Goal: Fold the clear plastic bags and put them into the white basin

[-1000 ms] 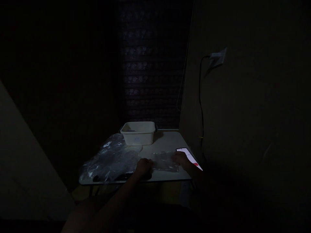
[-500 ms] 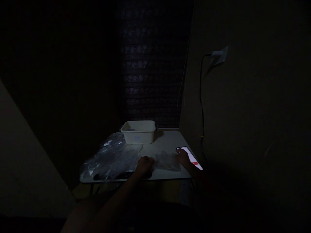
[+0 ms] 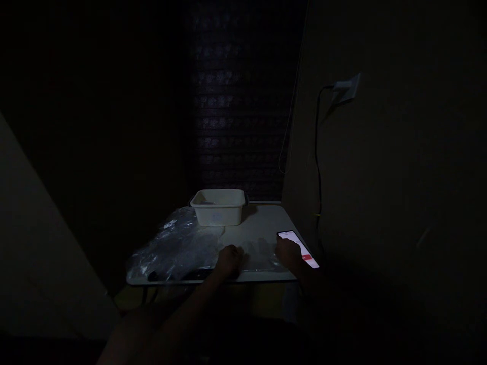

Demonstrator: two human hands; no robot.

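A dark window blind [image 3: 218, 101] with horizontal folds covers the far side of the dim scene, and a plain wall [image 3: 388, 167] stands on the right. Below the blind is a white table [image 3: 266, 219] with rounded corners and a dark rim.

A broad, crumpled heap of clear plastic [image 3: 171, 248] spreads over the left part of the table, reaching its near edge. At the far side, just beside the heap, a white tub [image 3: 218, 215] sits upright; something greyish lies inside, too dim to name. A dark object [image 3: 198, 274] lies along the near edge, partly under the heap.

A smaller clear plastic piece [image 3: 261, 257] lies nearly flat at the near side, between the two hands. The left hand [image 3: 229, 257] is mostly closed, fingers curled in on the left end of this piece. The right hand [image 3: 288, 252] is at its right end, fingers bent; how firmly they grip it cannot be told in the dark.

A phone [image 3: 303, 249] with a lit screen and a red patch lies at the right edge of the table, partly hidden by the right hand. A black cord [image 3: 315, 144] hangs down the wall from a plug at a pale outlet plate [image 3: 355, 85].
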